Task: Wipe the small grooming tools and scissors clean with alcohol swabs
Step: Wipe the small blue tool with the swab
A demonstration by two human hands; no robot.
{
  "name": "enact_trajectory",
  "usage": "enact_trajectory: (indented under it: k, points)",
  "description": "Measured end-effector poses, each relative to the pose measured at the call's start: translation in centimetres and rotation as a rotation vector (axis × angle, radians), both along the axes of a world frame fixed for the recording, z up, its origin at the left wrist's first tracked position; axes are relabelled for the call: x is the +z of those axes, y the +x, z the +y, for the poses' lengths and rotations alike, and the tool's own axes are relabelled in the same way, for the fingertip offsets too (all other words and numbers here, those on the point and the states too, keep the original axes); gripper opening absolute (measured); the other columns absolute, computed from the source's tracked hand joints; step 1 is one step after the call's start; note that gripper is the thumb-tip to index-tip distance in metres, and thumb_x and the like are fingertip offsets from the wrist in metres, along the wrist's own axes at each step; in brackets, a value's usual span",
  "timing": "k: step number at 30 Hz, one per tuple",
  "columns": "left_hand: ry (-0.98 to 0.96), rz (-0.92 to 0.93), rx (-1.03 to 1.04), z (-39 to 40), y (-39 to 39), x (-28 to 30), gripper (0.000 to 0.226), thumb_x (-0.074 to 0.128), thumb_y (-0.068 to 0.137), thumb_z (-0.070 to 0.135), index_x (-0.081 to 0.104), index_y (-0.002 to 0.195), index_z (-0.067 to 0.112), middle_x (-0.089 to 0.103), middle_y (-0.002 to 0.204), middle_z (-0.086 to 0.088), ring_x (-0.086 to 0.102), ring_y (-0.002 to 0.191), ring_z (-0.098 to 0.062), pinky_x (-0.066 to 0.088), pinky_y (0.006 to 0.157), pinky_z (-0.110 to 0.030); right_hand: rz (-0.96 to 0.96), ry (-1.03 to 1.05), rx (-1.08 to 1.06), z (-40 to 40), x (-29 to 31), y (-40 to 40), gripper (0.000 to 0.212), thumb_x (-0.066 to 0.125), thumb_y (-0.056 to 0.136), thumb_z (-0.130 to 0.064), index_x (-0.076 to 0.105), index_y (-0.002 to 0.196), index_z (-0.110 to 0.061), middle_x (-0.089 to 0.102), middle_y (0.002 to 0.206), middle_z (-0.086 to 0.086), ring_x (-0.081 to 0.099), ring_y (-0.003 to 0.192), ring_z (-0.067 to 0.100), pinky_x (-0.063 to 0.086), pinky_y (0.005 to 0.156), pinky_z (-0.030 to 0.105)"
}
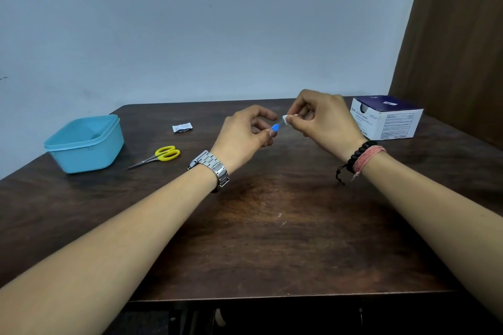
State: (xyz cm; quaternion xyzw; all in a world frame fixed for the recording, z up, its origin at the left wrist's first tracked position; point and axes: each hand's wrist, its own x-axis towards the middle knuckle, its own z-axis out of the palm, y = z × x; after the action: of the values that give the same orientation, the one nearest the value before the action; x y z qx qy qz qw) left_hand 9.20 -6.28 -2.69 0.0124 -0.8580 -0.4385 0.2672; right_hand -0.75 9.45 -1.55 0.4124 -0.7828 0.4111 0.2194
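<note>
left hand [245, 130] — grip pinches blue-handled tool [275, 127] | right hand [324, 117] — grip pinches swab [285, 118] on it

The table [272, 226] is dark wood with a worn, faintly glossy patch near its middle. The tub [84, 144] is smooth light-blue plastic — slightly shiny at the rim. The scissors [156, 158] have thin metal blades and glossy yellow plastic loops. The wristwatch [215, 168] is polished metal links; the bracelets [362, 158] are matt black beads and pink thread. The swab box [386, 119] is printed cardboard — the sachet [181, 127] crinkled paper or foil.
</note>
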Motion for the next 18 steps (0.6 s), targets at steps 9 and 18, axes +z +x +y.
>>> enact_trajectory:
  k: [9, 18]
  points:
    - [0.049, -0.016, -0.041, 0.1, 0.1, 0.1, 0.012, 0.065, 0.090, 0.008, 0.065, 0.099, 0.016, 0.073, 0.086, -0.004, 0.072, 0.073, -0.015, 0.054, 0.064, -0.018, -0.056, -0.089, -0.105, 0.4, 0.3, -0.5, 0.012, 0.072, 0.079, -0.027, 0.066, 0.077, -0.018, 0.065, 0.066, -0.004, 0.061, 0.063, 0.011, 0.054, 0.068, 0.033]
    - [0.214, 0.035, -0.029, -0.3, 0.0, 0.3, 0.014, 0.063, 0.091, 0.005, 0.063, 0.096, 0.018, 0.073, 0.088, -0.005, 0.070, 0.071, -0.012, 0.051, 0.062, -0.018, -0.746, -0.480, 0.239, 0.2, 0.7, -0.7, 0.008, 0.068, 0.087, -0.004, 0.064, 0.083, -0.010, 0.067, 0.077, 0.004, 0.061, 0.062, 0.009, 0.048, 0.054, 0.019]
